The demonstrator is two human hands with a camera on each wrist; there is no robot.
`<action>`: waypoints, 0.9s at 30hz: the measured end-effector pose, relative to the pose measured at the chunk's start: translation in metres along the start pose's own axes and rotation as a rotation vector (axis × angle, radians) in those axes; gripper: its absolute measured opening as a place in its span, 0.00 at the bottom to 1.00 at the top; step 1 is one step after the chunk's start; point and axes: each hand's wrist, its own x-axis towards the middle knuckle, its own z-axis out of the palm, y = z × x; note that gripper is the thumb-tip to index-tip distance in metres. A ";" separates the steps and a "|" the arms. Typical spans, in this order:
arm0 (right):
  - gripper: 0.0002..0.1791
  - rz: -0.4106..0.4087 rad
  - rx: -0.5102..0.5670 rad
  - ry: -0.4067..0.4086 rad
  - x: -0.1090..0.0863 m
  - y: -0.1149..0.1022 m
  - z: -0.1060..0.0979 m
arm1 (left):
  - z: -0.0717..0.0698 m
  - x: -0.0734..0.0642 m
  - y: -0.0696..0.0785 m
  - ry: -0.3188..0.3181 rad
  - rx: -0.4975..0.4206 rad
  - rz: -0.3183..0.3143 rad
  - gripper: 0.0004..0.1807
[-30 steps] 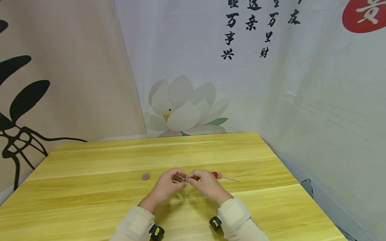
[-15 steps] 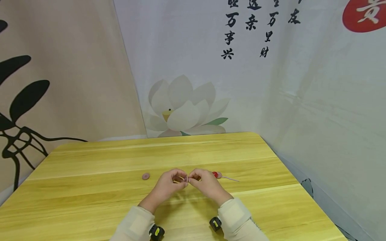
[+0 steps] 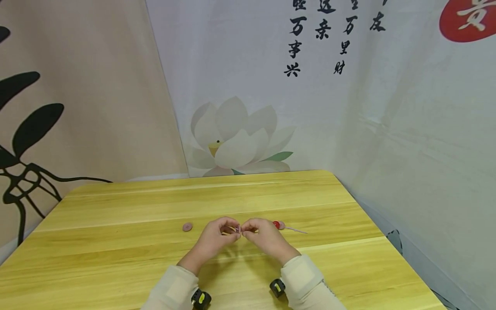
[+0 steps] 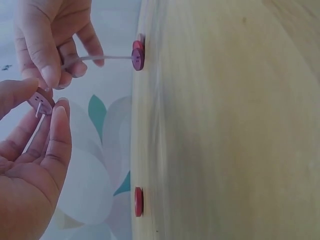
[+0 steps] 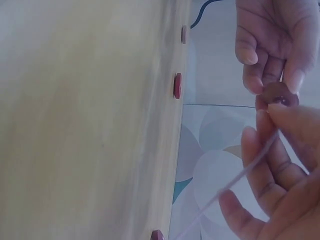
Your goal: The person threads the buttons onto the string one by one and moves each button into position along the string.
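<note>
In the left wrist view my left hand [image 4: 30, 165] pinches a round pinkish button [image 4: 41, 101] between thumb and fingers. A short end of pale cord [image 4: 38, 110] sticks out through a hole in its face. My right hand [image 5: 285, 185] meets the button's other side, thumb and fingertips pinching the cord [image 5: 245, 172] there. From the right hand the cord runs to a purple button [image 4: 137, 59], with a red button [image 4: 138, 45] close by. The head view shows both hands, the left [image 3: 218, 232] and the right [image 3: 267, 237], fingertip to fingertip above the table.
On the wooden table [image 3: 135, 258], a pink button [image 3: 187, 227] lies left of the hands. Behind the right hand are a red button [image 3: 276, 224] and a pink button [image 3: 281, 224], with a cord tail [image 3: 296, 230] trailing right. A printed curtain [image 3: 240, 86] hangs behind the table.
Both hands stay almost in place. Only the fingertips at the button shift slightly; the buttons on the table have not moved.
</note>
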 end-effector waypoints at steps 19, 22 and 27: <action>0.03 -0.003 0.008 0.042 0.000 0.000 0.001 | 0.000 -0.001 0.001 -0.011 -0.071 0.022 0.11; 0.03 -0.003 0.009 0.040 0.001 -0.001 0.001 | 0.001 0.000 0.000 -0.005 -0.077 0.017 0.11; 0.03 -0.010 0.013 0.042 0.001 -0.001 0.001 | 0.003 0.000 -0.001 0.010 -0.087 0.007 0.12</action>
